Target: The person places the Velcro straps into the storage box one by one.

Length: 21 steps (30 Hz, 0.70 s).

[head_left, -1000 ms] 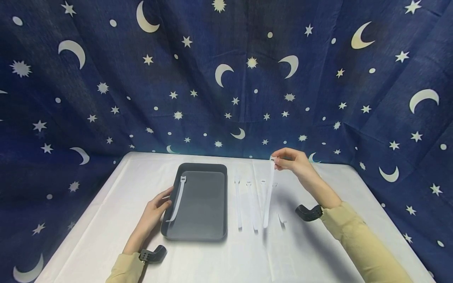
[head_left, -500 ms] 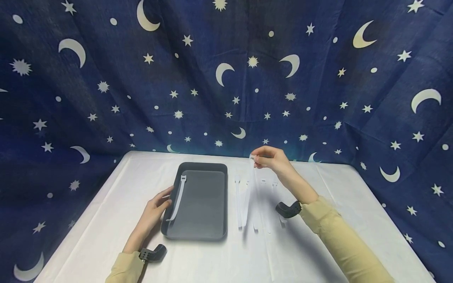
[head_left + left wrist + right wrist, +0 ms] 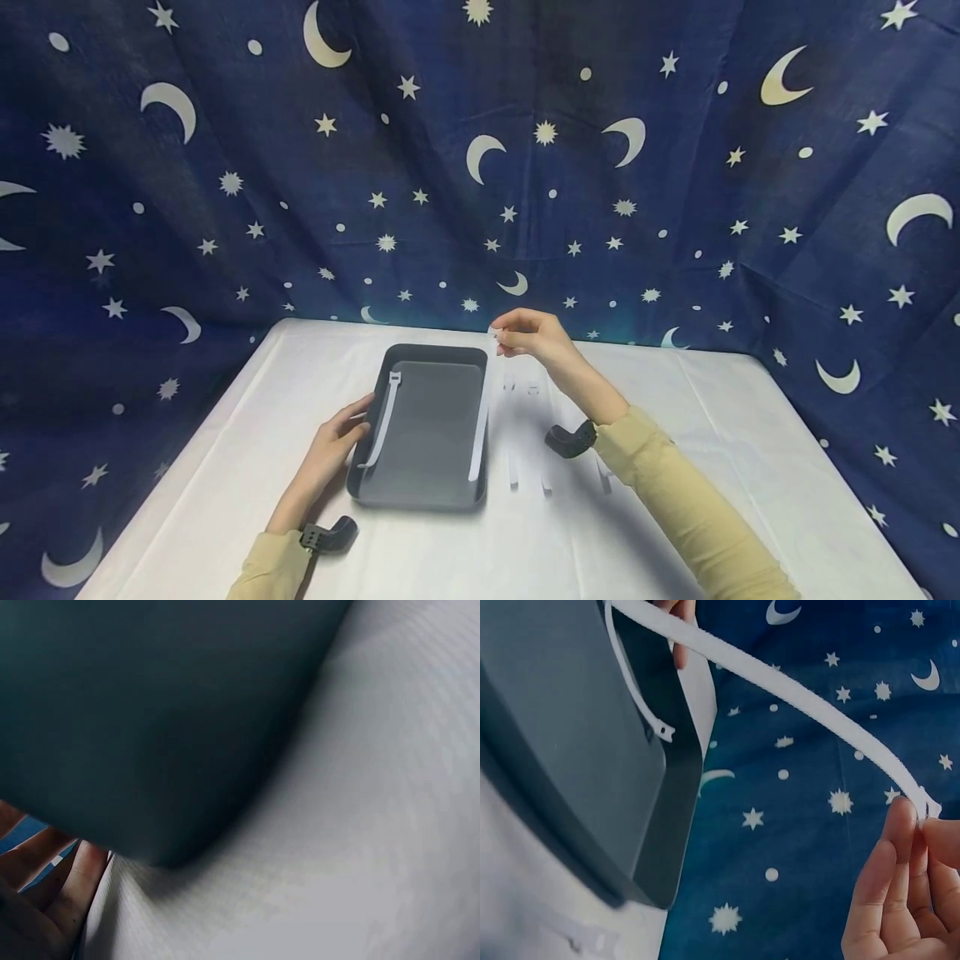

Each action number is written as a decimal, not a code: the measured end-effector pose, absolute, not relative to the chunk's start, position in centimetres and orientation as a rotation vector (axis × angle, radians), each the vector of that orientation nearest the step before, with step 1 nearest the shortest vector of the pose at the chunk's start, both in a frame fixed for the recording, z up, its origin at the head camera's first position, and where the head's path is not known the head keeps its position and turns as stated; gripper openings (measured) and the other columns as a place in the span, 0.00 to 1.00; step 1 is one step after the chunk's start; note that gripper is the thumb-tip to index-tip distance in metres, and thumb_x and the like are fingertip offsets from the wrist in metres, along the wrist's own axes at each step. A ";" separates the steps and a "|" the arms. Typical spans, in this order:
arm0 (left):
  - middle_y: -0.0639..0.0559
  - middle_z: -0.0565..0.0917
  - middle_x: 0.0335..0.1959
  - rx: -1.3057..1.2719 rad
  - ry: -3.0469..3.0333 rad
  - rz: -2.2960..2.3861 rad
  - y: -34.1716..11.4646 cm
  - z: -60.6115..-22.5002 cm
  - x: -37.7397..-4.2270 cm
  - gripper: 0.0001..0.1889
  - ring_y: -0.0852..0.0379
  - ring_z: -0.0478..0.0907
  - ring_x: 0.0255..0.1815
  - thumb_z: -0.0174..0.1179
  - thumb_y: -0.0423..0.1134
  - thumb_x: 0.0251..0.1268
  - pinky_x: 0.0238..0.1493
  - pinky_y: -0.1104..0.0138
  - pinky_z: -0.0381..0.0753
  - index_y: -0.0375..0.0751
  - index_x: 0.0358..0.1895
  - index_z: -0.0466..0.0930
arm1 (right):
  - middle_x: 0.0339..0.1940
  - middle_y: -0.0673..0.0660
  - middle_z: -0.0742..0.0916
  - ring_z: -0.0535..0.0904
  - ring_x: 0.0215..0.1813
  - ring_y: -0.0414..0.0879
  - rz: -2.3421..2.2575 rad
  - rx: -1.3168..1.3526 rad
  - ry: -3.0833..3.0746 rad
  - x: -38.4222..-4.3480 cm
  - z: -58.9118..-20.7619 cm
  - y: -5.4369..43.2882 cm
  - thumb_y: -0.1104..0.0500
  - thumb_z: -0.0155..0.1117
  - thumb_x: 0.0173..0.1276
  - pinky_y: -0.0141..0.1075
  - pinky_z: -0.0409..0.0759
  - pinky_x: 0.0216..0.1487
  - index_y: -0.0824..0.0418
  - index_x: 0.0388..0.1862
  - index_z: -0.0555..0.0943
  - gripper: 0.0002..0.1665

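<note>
My right hand (image 3: 534,340) pinches the slotted head of a white cable strap (image 3: 780,684) between thumb and fingertips. The strap hangs from there, its tail (image 3: 478,442) over the right side of a dark grey tray (image 3: 435,417). Inside the tray, along its left side, lies another white strap (image 3: 386,417), head toward the back. My left hand (image 3: 333,442) touches the tray's left wall with extended fingers. Only part of that hand (image 3: 56,892) shows in the left wrist view, beside the blurred dark tray (image 3: 150,712).
Several more white straps (image 3: 513,471) lie on the white-covered table (image 3: 420,558) right of the tray, partly beneath my right arm and its shadow. A dark blue cloth (image 3: 420,150) with moons and stars hangs behind the table. Each wrist wears a black camera (image 3: 330,535).
My right hand has moved left with the strap, from over the loose straps to the tray's right edge. The left hand stays at the tray. The head view has shifted slightly.
</note>
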<state>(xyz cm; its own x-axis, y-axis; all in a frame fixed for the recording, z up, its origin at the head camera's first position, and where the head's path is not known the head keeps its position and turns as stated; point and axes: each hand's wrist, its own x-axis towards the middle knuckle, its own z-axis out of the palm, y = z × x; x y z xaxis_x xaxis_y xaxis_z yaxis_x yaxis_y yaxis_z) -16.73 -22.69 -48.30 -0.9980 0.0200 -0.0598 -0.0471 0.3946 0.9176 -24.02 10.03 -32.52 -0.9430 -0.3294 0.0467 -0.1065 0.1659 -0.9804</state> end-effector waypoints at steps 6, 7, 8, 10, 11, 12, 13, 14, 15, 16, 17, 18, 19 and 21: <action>0.44 0.66 0.73 -0.019 2.578 1.700 -22.8 -48.7 -16.9 0.26 0.38 0.64 0.72 0.50 0.40 0.72 0.72 0.39 0.59 0.55 0.72 0.61 | 0.31 0.49 0.85 0.83 0.31 0.39 -1.892 -0.438 2.210 -24.4 -33.0 8.0 0.67 0.60 0.65 0.32 0.84 0.42 0.73 0.49 0.78 0.15; 0.44 0.67 0.72 -0.021 2.581 1.698 -22.8 -48.7 -16.9 0.26 0.38 0.64 0.72 0.50 0.40 0.72 0.72 0.39 0.59 0.55 0.72 0.62 | 0.31 0.49 0.84 0.83 0.31 0.39 -1.893 -0.434 2.202 -24.5 -33.1 7.6 0.67 0.60 0.65 0.33 0.84 0.42 0.73 0.49 0.78 0.15; 0.44 0.67 0.72 -0.024 2.584 1.693 -22.8 -48.7 -17.0 0.26 0.39 0.64 0.72 0.50 0.41 0.72 0.72 0.39 0.59 0.55 0.72 0.62 | 0.30 0.49 0.84 0.83 0.31 0.39 -1.892 -0.430 2.195 -24.5 -33.2 7.3 0.67 0.60 0.65 0.33 0.85 0.42 0.73 0.49 0.78 0.15; 0.43 0.67 0.72 -0.028 2.588 1.687 -22.9 -48.7 -17.0 0.26 0.39 0.64 0.72 0.50 0.41 0.72 0.72 0.38 0.59 0.55 0.72 0.62 | 0.30 0.49 0.84 0.83 0.31 0.39 -1.899 -0.421 2.170 -24.6 -33.4 6.6 0.67 0.60 0.65 0.35 0.85 0.43 0.71 0.49 0.79 0.14; 0.43 0.67 0.72 -0.030 2.589 1.685 -22.9 -48.7 -17.0 0.26 0.39 0.64 0.72 0.50 0.41 0.72 0.72 0.38 0.59 0.55 0.72 0.62 | 0.30 0.48 0.84 0.83 0.31 0.39 -1.902 -0.415 2.160 -24.7 -33.5 6.2 0.67 0.60 0.65 0.35 0.85 0.43 0.71 0.48 0.79 0.13; 0.43 0.67 0.72 -0.032 2.590 1.684 -22.9 -48.7 -17.0 0.26 0.39 0.64 0.72 0.50 0.41 0.72 0.72 0.38 0.58 0.55 0.72 0.62 | 0.29 0.49 0.84 0.83 0.31 0.39 -1.908 -0.410 2.147 -24.7 -33.6 5.9 0.67 0.61 0.65 0.35 0.85 0.42 0.70 0.47 0.80 0.13; 0.43 0.67 0.72 -0.030 2.589 1.685 -22.9 -48.7 -16.9 0.26 0.38 0.64 0.72 0.50 0.41 0.72 0.72 0.38 0.58 0.55 0.72 0.62 | 0.29 0.48 0.84 0.83 0.31 0.39 -1.915 -0.407 2.134 -24.8 -33.7 5.6 0.67 0.61 0.64 0.35 0.85 0.42 0.69 0.47 0.80 0.13; 0.43 0.67 0.72 -0.028 2.590 1.687 -22.9 -48.6 -16.9 0.26 0.38 0.64 0.72 0.50 0.40 0.72 0.72 0.38 0.58 0.55 0.72 0.62 | 0.29 0.48 0.84 0.84 0.31 0.39 -1.922 -0.405 2.122 -24.8 -33.8 5.3 0.67 0.61 0.64 0.34 0.85 0.42 0.69 0.47 0.80 0.13; 0.43 0.67 0.72 -0.027 2.588 1.692 -23.0 -48.6 -16.9 0.26 0.38 0.64 0.72 0.50 0.40 0.72 0.72 0.38 0.58 0.55 0.72 0.62 | 0.28 0.48 0.84 0.83 0.31 0.39 -1.929 -0.406 2.110 -24.9 -33.9 4.9 0.67 0.61 0.64 0.34 0.85 0.42 0.69 0.47 0.80 0.13; 0.43 0.67 0.72 -0.026 2.587 1.695 -23.0 -48.6 -16.9 0.26 0.38 0.65 0.72 0.50 0.40 0.72 0.72 0.38 0.58 0.55 0.72 0.62 | 0.28 0.48 0.84 0.83 0.30 0.39 -1.936 -0.409 2.098 -25.0 -34.1 4.7 0.67 0.60 0.64 0.34 0.85 0.41 0.70 0.48 0.79 0.14; 0.43 0.67 0.72 -0.023 2.585 1.696 -23.0 -48.6 -16.9 0.26 0.38 0.65 0.72 0.50 0.40 0.72 0.72 0.38 0.58 0.55 0.72 0.62 | 0.27 0.48 0.84 0.83 0.30 0.39 -1.944 -0.407 2.086 -25.0 -34.2 4.4 0.67 0.60 0.64 0.34 0.85 0.41 0.70 0.48 0.79 0.14; 0.42 0.68 0.72 -0.019 2.583 1.700 -22.9 -48.6 -16.9 0.26 0.38 0.65 0.72 0.50 0.40 0.72 0.72 0.38 0.58 0.54 0.72 0.62 | 0.27 0.48 0.84 0.83 0.30 0.39 -1.950 -0.401 2.075 -25.1 -34.4 4.1 0.67 0.61 0.64 0.35 0.85 0.41 0.71 0.48 0.79 0.14; 0.42 0.68 0.71 -0.014 2.582 1.706 -22.9 -48.6 -17.0 0.26 0.38 0.65 0.72 0.50 0.40 0.72 0.72 0.38 0.58 0.54 0.72 0.62 | 0.27 0.48 0.84 0.83 0.29 0.39 -1.956 -0.395 2.064 -25.2 -34.6 3.8 0.67 0.61 0.64 0.36 0.86 0.42 0.71 0.49 0.79 0.15; 0.42 0.68 0.71 -0.009 2.581 1.713 -22.9 -48.7 -17.0 0.26 0.38 0.65 0.71 0.50 0.39 0.72 0.72 0.39 0.59 0.53 0.72 0.63 | 0.26 0.48 0.84 0.83 0.29 0.39 -1.965 -0.378 2.041 -25.4 -34.9 3.3 0.68 0.60 0.64 0.39 0.86 0.45 0.73 0.50 0.78 0.16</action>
